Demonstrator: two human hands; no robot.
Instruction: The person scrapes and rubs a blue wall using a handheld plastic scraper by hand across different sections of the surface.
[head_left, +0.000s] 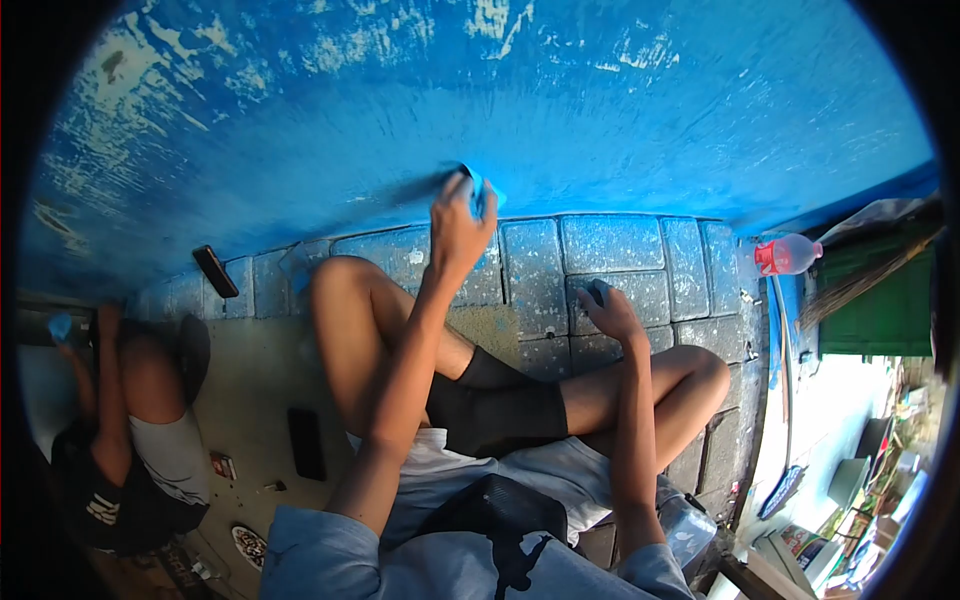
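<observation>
Left hand (463, 232) pinches curled, bright-blue sheet (475, 181) between fingers at scuffed blue wall (560, 120); right hand (613, 314) grips small dark piece (598, 291).

Painted wall (400, 125) (flaking, rough in patches), clear plastic bottle (795, 254), rough paint-spattered paving blocks (612, 243), cloth shirt (425, 575).

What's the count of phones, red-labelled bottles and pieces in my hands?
Phones: 2
Red-labelled bottle: 1
In hand: 2 (blue piece in left hand, dark piece in right hand)
Total: 5
</observation>
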